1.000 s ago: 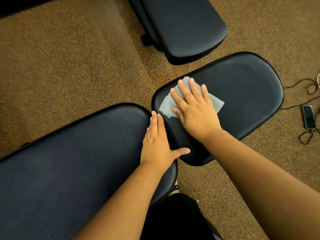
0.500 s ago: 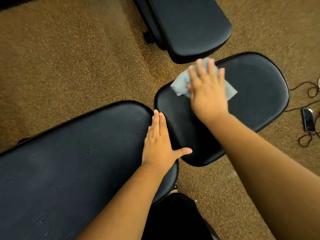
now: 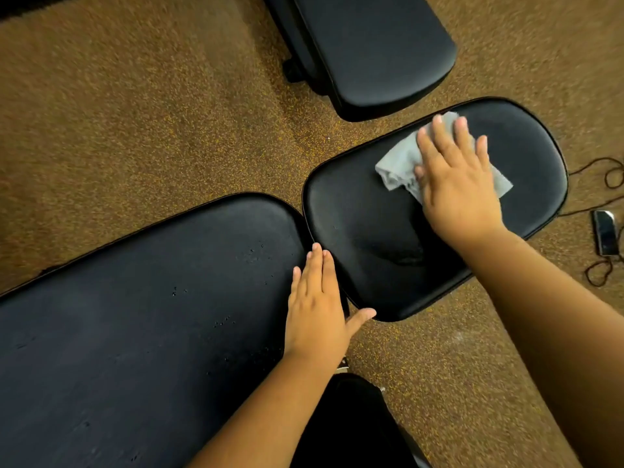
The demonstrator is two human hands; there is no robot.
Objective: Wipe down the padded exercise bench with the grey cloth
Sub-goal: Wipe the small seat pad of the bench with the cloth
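Head view: your right hand (image 3: 459, 184) lies flat, fingers straight and slightly spread, pressing the grey cloth (image 3: 398, 163) onto the seat pad (image 3: 364, 238) of the padded exercise bench, toward the pad's 12 o'clock edge. Cloth shows bunched at the hand's 9 o'clock side, and one flat corner pokes out at its 3 o'clock side. Your left hand (image 3: 317, 305) rests open, fingers straight and together, on the long back pad (image 3: 135, 315), right at that pad's end nearest the seat; its thumb reaches out toward the seat pad's near edge. A few small droplets or specks dot the long pad's surface at 9 o'clock from the left hand. A second black padded bench (image 3: 371, 52) stands at 12 o'clock on the brown speckled floor (image 3: 135, 113), apart from the seat pad. At 3 o'clock, a phone (image 3: 606, 233) lies on the floor beside the seat pad, with a thin dark cable (image 3: 601, 170) looping around it.
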